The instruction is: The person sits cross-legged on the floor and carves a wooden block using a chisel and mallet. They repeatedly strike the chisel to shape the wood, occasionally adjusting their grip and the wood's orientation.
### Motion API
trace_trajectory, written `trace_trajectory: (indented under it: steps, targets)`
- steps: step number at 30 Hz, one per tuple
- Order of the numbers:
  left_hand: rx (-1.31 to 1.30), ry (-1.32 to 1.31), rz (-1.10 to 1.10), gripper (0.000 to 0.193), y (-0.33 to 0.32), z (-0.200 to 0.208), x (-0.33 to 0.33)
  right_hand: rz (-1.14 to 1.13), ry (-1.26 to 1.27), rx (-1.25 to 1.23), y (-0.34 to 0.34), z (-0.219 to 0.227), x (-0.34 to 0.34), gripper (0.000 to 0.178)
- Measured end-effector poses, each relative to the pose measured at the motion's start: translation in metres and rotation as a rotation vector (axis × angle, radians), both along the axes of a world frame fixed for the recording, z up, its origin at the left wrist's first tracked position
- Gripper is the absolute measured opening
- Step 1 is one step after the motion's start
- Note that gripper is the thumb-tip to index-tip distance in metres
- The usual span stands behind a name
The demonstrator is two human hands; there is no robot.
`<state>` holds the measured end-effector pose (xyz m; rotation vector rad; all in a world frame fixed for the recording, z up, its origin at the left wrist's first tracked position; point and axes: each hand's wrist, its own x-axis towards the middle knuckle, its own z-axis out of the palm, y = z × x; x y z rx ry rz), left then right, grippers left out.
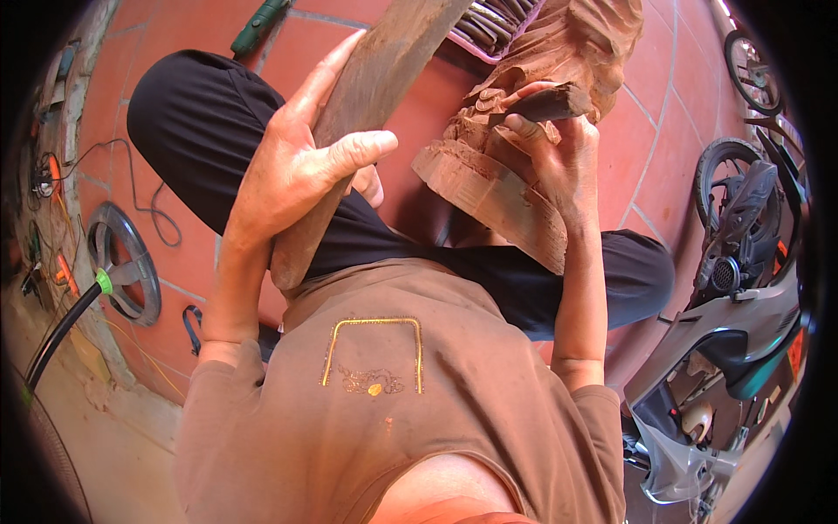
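Note:
My left hand is wrapped around a long, flat wooden bar, its thumb across the front and its fingers along the far side. The bar slants from near my lap up past the top edge. My right hand grips a short, dark carving tool by its worn blunt end. Its working end is hidden by the fingers and the carving. Under that hand lies a reddish-brown wood carving with folded, drapery-like relief and a thick base toward me.
A pink basket of dark slim tools stands beyond the carving on red floor tiles. A green power tool lies at the far left. Cables and a fan with a round base are at left; a motorbike stands at right.

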<state>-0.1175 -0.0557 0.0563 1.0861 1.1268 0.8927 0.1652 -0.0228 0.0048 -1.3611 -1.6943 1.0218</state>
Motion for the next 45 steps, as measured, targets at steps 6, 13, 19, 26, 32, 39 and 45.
trace_trajectory:
  steps: [6,13,19,26,32,39,45]
  targets:
    - [0.329,0.185,-0.024,0.081,0.015,-0.002,-0.001,0.098,-0.147,0.079,0.002,-0.008,-0.007,0.022]
    - [0.554,0.232,-0.219,0.091,0.022,0.029,-0.005,0.124,-0.298,0.256,0.003,-0.009,-0.004,0.027]
    - [0.42,0.301,-0.36,0.092,0.017,0.052,0.002,0.077,-0.276,0.147,0.002,0.008,-0.005,0.022]
    - [0.413,0.479,-0.388,0.082,0.014,0.022,0.01,0.057,-0.201,0.091,-0.002,-0.006,-0.008,0.023]
    - [0.377,0.344,-0.372,0.086,0.02,0.044,0.006,0.067,-0.296,0.154,0.0,-0.004,-0.013,0.025]
    - [0.449,0.549,-0.384,0.085,0.017,0.016,0.007,0.141,-0.371,0.072,-0.001,-0.014,-0.019,0.027]
    - [0.4,0.433,-0.329,0.087,0.02,0.04,0.002,0.091,-0.309,0.094,0.001,-0.014,-0.022,0.027]
